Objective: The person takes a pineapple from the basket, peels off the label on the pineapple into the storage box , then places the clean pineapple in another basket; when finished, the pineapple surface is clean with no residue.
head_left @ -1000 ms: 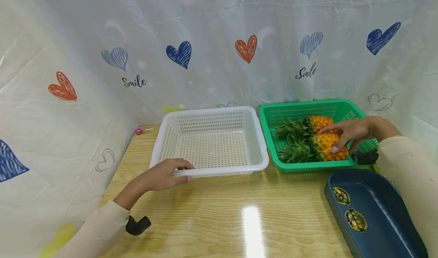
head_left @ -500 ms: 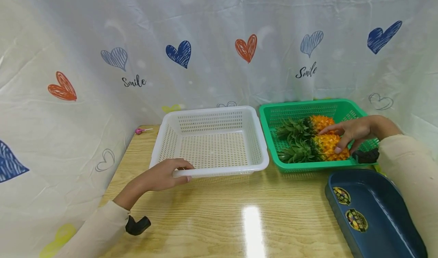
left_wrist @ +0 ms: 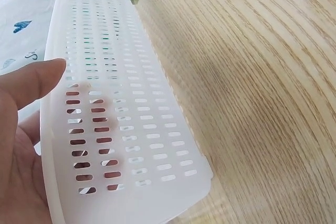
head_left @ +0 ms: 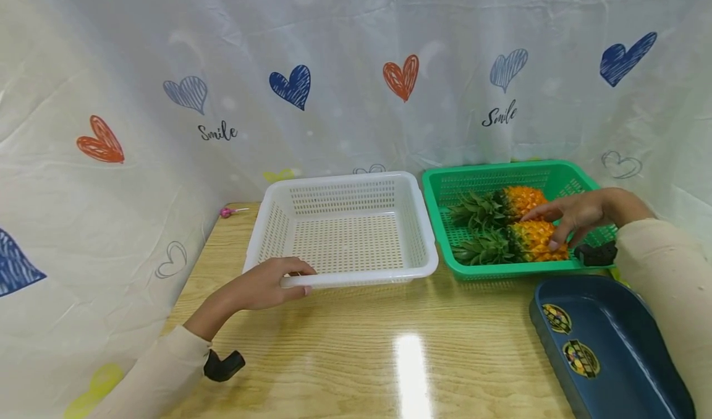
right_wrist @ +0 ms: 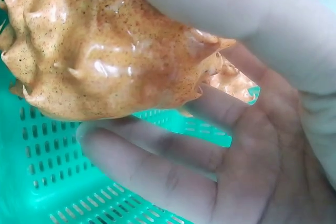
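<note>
My left hand (head_left: 272, 283) grips the near rim of a white plastic basket (head_left: 345, 280), thumb outside and fingers over the rim. Inside a green plastic basket (head_left: 503, 270) two orange pineapples with green leafy crowns lie side by side, crowns to the left. My right hand (head_left: 575, 215) straddles the body of the near pineapple (head_left: 539, 240). In the right wrist view its thumb lies over this pineapple (right_wrist: 100, 56), and the fairly straight fingers (right_wrist: 152, 177) reach beneath it, with space before the palm. The far pineapple (head_left: 523, 199) lies just beyond my fingers.
A dark blue tray (head_left: 628, 345) with round stickers stands at the front right, under my right forearm. The baskets sit side by side on a wood-grain table (head_left: 345, 357). A small pink item (head_left: 228, 212) lies at the back left. A heart-printed curtain hangs behind.
My right hand has slid slightly to the right along the near pineapple, which stays almost in place. My left hand keeps its hold on the white basket's rim.
</note>
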